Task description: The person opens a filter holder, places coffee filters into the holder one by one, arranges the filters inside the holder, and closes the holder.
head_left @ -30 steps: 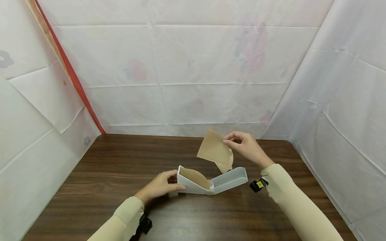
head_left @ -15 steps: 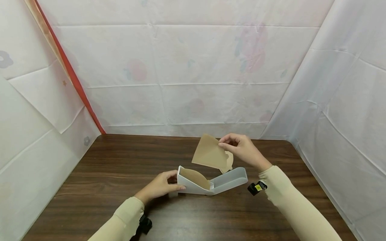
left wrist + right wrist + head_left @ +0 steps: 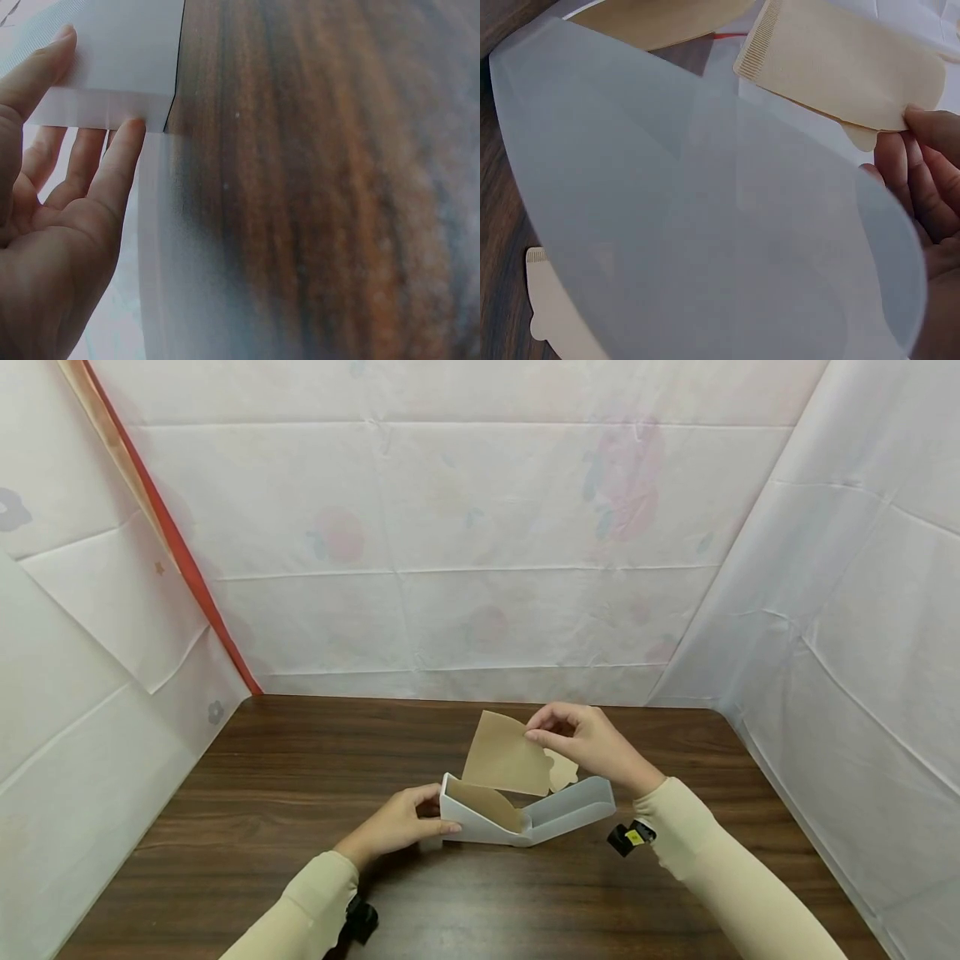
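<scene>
A white filter box (image 3: 474, 827) sits on the table with its translucent lid (image 3: 576, 810) swung out to the right. Brown coffee filters (image 3: 489, 803) stand inside it. My left hand (image 3: 397, 823) grips the box's left end, thumb along the front wall; the left wrist view shows fingertips (image 3: 133, 131) against the end face. Between thumb and fingers, my right hand (image 3: 588, 742) pinches one coffee filter (image 3: 840, 64) by its edge, raised behind the box. Its crimped edge points away from the hand in the right wrist view.
Another coffee filter (image 3: 565, 770) lies on the dark wooden table (image 3: 315, 752) behind the lid, partly hidden by it. Pale patterned sheets (image 3: 465, 527) hang at the back and both sides. A black wrist camera (image 3: 630, 837) is near the lid's right end.
My right hand has moved left and slightly down with the coffee filter, bringing it behind the box and uncovering more of the filter on the table. My left hand and the box have stayed put.
</scene>
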Demonstrator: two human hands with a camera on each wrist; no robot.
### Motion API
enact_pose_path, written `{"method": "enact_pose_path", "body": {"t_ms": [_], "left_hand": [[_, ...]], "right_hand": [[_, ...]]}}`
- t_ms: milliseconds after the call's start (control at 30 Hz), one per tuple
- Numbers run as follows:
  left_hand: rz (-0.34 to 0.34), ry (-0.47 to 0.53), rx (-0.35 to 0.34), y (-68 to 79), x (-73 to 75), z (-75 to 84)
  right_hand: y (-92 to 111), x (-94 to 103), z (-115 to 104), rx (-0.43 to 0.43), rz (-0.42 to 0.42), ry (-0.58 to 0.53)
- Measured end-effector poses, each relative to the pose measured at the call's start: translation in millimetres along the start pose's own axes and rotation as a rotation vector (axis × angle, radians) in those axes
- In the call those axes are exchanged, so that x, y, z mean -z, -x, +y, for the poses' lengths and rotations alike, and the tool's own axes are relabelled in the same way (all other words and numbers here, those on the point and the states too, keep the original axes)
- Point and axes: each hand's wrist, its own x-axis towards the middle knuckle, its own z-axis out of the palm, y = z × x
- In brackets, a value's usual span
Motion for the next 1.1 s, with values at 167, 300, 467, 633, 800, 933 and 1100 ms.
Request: {"method": "enact_pose_path", "body": {"t_ms": [167,300,467,633,800,933,1100], "left_hand": [[0.0,0.0,0.01,0.0,-0.2,1.3],[-0.002,-0.003,0.003,0.3,-0.5,0.7],[-0.003,0.006,0.006,-0.3,-0.8,0.4],[-0.003,0.033,-0.006,-0.1,-1.1,1.8],[0.004,0.033,-0.005,-0.2,-1.4,2.2],[0.01,0.035,-0.006,-1.6,-2.1,0.9],[0.003,0.061,0.0,-0.9,-2.3,0.8]], "right_hand": [[0,-2.8,2,0.058,0.0,0.011],[0,-5.6,3,0.107,-0.004,0.051],[0,-9.1,4,0.155,-0.011,0.097],[0,-11.9,3,0.158,-0.041,0.109],[0,-15.3,3,0.158,-0.091,0.118],[0,-17.3,2,0.163,-0.118,0.129],[0,-19.9,1,0.159,-0.136,0.135]]}}
